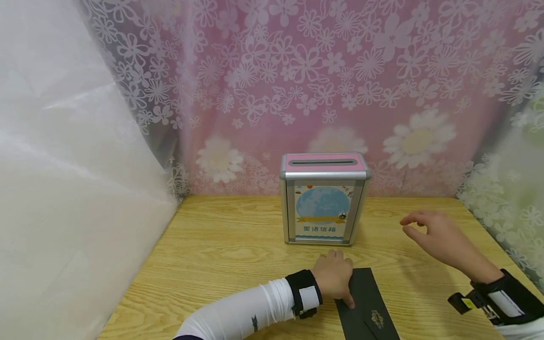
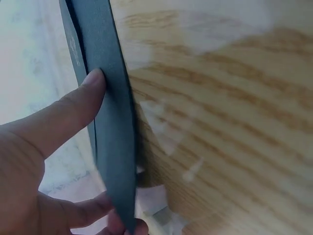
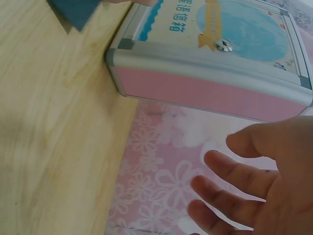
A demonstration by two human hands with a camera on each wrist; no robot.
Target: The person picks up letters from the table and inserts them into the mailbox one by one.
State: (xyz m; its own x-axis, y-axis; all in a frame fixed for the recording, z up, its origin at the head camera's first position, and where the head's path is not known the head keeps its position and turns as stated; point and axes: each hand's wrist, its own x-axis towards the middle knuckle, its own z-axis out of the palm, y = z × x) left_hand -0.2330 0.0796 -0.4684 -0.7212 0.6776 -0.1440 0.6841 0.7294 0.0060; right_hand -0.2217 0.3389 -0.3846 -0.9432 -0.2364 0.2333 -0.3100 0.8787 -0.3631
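A black envelope (image 1: 361, 297) with a gold emblem is at the front edge of the head view. My left hand (image 1: 335, 278) grips its left side. In the left wrist view the thumb lies on the face of the envelope (image 2: 115, 122), while the fingertips reach around its edge near the bottom. Above the table on the right, my right hand (image 1: 444, 238) holds nothing, its fingers loosely bent. The right wrist view shows the right hand (image 3: 249, 176) apart from a pink and silver letter box (image 1: 325, 200). That box stands upright behind the envelope, with a slot on top.
The wood-grain table (image 1: 221, 250) carries both the box and the envelope. A pink flowered curtain (image 1: 263, 94) hangs behind, and a white sheet (image 1: 76, 165) closes off the left. On the box door are a picture and a round lock (image 1: 342, 216).
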